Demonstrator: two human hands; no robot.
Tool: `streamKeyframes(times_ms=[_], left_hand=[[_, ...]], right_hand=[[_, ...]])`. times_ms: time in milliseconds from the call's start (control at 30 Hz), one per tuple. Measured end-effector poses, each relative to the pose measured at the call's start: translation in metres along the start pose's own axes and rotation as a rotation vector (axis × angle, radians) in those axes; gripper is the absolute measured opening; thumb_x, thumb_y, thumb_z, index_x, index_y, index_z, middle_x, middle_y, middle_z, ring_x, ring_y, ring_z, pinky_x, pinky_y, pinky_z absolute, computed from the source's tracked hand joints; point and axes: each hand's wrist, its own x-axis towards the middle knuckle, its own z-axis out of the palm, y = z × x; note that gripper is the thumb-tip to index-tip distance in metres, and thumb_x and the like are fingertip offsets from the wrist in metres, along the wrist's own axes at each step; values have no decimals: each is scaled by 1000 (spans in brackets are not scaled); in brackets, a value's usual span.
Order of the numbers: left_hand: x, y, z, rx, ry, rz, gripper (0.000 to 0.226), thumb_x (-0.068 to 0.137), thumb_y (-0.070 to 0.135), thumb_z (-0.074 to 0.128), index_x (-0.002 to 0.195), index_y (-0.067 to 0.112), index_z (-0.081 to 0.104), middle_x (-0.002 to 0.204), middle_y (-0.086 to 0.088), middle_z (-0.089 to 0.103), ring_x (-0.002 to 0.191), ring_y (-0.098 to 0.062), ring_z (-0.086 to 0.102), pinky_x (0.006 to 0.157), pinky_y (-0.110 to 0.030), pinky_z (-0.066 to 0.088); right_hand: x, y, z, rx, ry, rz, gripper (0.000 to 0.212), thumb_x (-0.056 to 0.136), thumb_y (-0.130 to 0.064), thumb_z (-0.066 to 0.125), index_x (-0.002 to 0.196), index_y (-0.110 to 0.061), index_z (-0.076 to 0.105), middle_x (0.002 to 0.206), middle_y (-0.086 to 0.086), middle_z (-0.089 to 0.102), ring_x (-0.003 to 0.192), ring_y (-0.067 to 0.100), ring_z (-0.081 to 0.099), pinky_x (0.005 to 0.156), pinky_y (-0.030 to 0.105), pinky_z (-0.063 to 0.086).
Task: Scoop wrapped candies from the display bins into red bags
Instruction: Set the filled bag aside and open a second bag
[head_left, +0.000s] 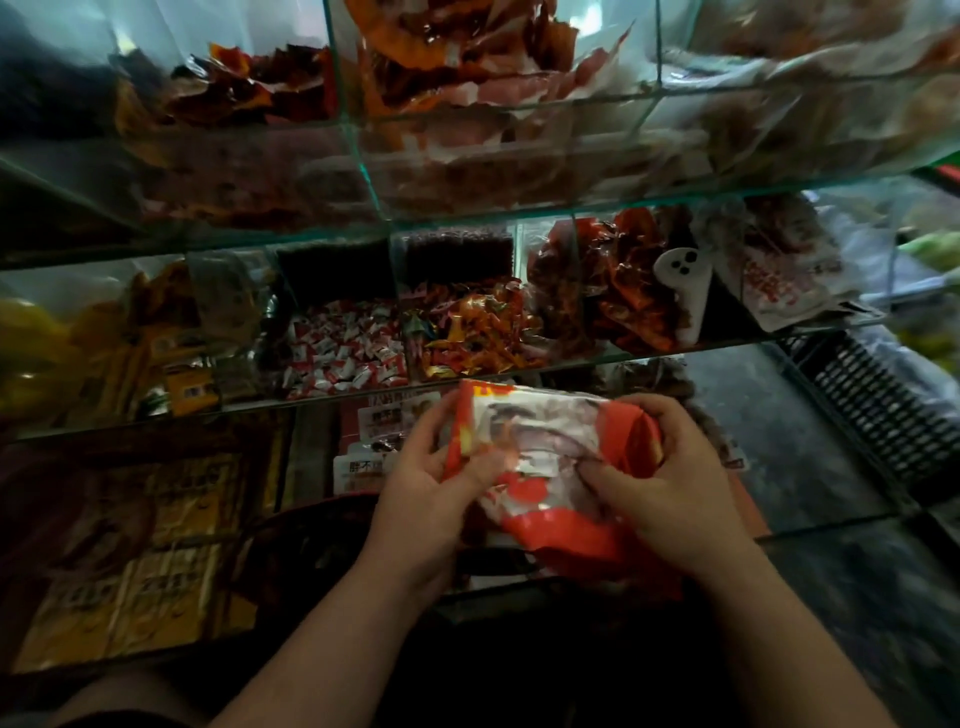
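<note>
red and white bag (545, 467) held in front of the glass bins (363, 291). my left hand (431, 499) grips its left edge. my right hand (670, 483) pinches its right side.

Red-and-white printed bag (550, 467); red-and-white wrapped candies (345, 351) beside orange-gold ones (470, 332); white scoop (683, 291).

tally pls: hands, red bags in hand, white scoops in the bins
Hands: 2, left hand and right hand
Red bag: 1, held by both hands
White scoop: 1, lying in a middle-shelf bin
Total: 4
</note>
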Motion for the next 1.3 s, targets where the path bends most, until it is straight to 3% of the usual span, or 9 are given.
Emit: streamKeyframes(times_ms=[200,300,467,567,667,800,1033,1133,1300], left_hand=[[18,-25,33,62,-215,-234,105,60,24,101,135,60,37,120,7,73,112,-27,71,88,-47,60],[33,-45,60,135,-115,-248,108,50,19,100,141,37,45,116,-2,75,106,-28,73,87,-53,60],[59,-80,98,357,-11,-148,76,64,11,91,113,53,51,103,14,75,94,-9,73,74,-33,62],[71,-90,128,657,-114,-126,75,81,36,82,138,50,36,105,25,64,96,2,63,87,-27,51],[81,-104,148,1026,-161,-115,72,91,48,69,150,28,34,135,1,53,123,-21,56,107,-36,44],[83,-123,141,1258,-220,-111,50,88,57,63,131,32,55,127,-2,56,118,-23,57,101,-35,48],[65,-135,114,1035,-85,-260,35,77,67,68,104,50,55,111,23,67,100,-2,66,92,-34,56],[70,-118,110,837,5,-339,29,85,37,80,109,34,64,97,18,73,88,3,68,86,-24,56],[69,-74,113,616,47,-320,19,88,30,78,104,34,67,94,13,74,91,-7,72,84,-35,58]], right_hand=[[-14,25,-10,-91,400,-73,60,75,-11,85,114,-42,51,104,-45,57,93,-23,56,76,-6,38],[-13,36,-20,-150,434,-46,62,77,-10,83,121,-37,50,99,-35,58,94,-30,51,77,-9,34],[6,64,-71,-142,227,133,80,73,-15,85,133,-40,38,113,-17,57,99,-10,59,89,6,41],[32,88,-109,-198,163,122,77,71,-10,86,126,-39,41,105,-26,55,91,-18,59,75,-8,34],[67,119,-130,-294,42,202,73,69,-10,87,129,-28,49,108,-13,58,98,8,60,79,8,40],[100,162,-124,-369,-181,350,81,73,-17,87,139,-24,42,119,3,57,103,22,59,82,26,43],[98,207,-44,-746,-623,582,118,68,-38,88,154,-8,13,141,22,53,126,38,56,100,41,50],[89,207,-26,-1065,-473,469,79,78,-45,76,139,-13,37,135,17,52,123,37,53,95,48,50],[80,191,-22,-1188,-332,289,68,84,-48,68,136,-15,40,131,16,47,119,33,48,92,44,43]])
